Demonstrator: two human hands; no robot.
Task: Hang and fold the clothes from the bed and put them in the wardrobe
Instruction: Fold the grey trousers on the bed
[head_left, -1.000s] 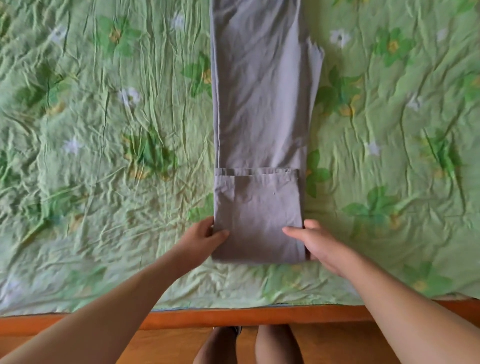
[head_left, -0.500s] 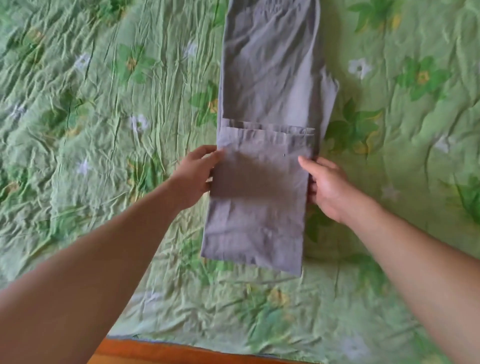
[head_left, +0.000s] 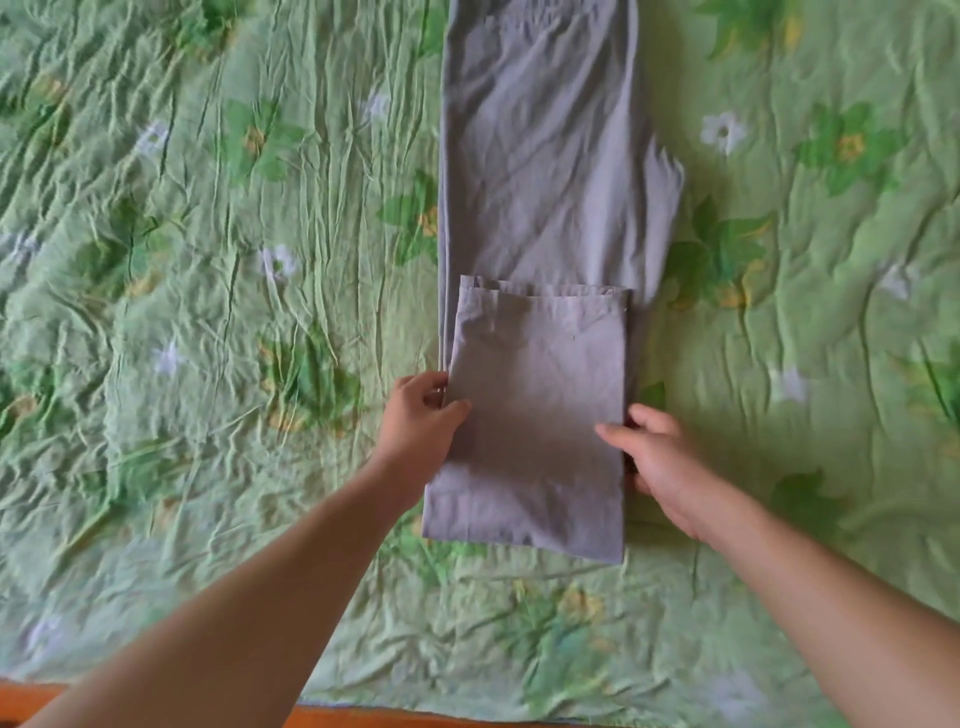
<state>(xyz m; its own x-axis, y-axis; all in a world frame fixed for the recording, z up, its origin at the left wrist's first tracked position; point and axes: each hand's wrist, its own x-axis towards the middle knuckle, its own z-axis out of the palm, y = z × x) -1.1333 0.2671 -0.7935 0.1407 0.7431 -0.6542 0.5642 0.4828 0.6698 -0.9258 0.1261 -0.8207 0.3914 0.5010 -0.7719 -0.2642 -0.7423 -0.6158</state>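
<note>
Grey trousers (head_left: 540, 171) lie lengthwise on the bed, folded leg on leg, running away from me past the top of the view. Their near end is turned back over itself into a folded flap (head_left: 535, 410), hems facing away from me. My left hand (head_left: 423, 423) pinches the flap's left edge, thumb on top and fingers under the cloth. My right hand (head_left: 660, 457) grips the right edge the same way. The flap's near fold hangs slightly lifted off the bedspread.
A wrinkled green bedspread (head_left: 208, 312) with flower print covers the whole bed. The orange wooden bed frame (head_left: 363, 719) shows along the bottom edge, close to me.
Both hands shifted from the near fold to the flap's side edges and carried the fold away from me along the trousers; the fold's near end has lifted. The camera leaned in over the bed.
</note>
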